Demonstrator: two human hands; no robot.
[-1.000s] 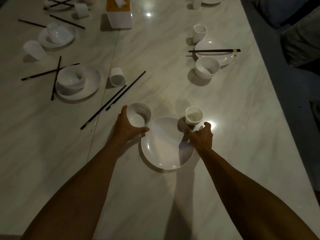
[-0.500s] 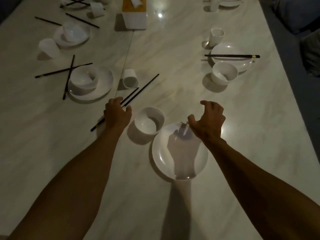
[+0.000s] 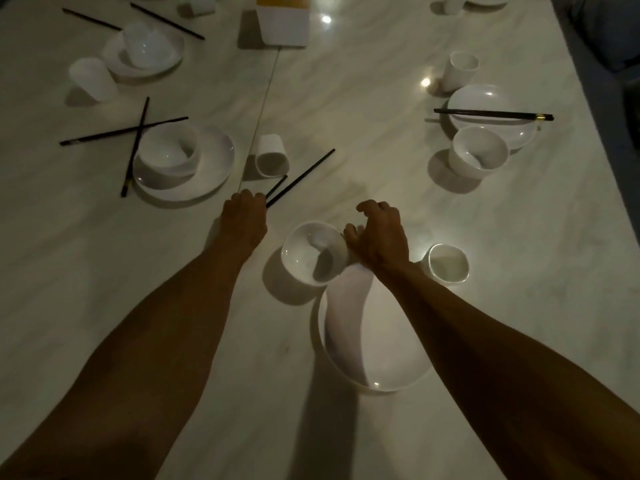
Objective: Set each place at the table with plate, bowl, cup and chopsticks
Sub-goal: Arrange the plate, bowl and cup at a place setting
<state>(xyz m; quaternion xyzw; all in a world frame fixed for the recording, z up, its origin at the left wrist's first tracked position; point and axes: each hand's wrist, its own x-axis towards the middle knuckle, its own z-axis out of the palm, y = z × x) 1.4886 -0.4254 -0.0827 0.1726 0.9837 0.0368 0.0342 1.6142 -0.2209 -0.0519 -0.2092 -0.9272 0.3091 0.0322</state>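
A white plate (image 3: 377,344) lies in front of me, partly under my right forearm. At its far left edge stands a white bowl (image 3: 310,254), and a white cup (image 3: 448,263) stands at its far right. My right hand (image 3: 381,237) hovers at the bowl's right rim, fingers curled and apart, thumb by the rim; I cannot tell whether it touches. My left hand (image 3: 244,220) is closed over the near end of a pair of black chopsticks (image 3: 304,174), which lie slanting away to the right on the table.
A laid place at far right has a plate (image 3: 491,133), chopsticks (image 3: 491,114), a bowl (image 3: 479,154) and a cup (image 3: 460,69). To the left are a tipped cup (image 3: 272,155), a bowl on a plate (image 3: 214,161), crossed chopsticks (image 3: 135,133), more dishes and a tissue box (image 3: 284,22).
My left hand let go of the bowl and went left onto the chopsticks. My right hand left the cup and plate edge and moved left to the bowl's rim.
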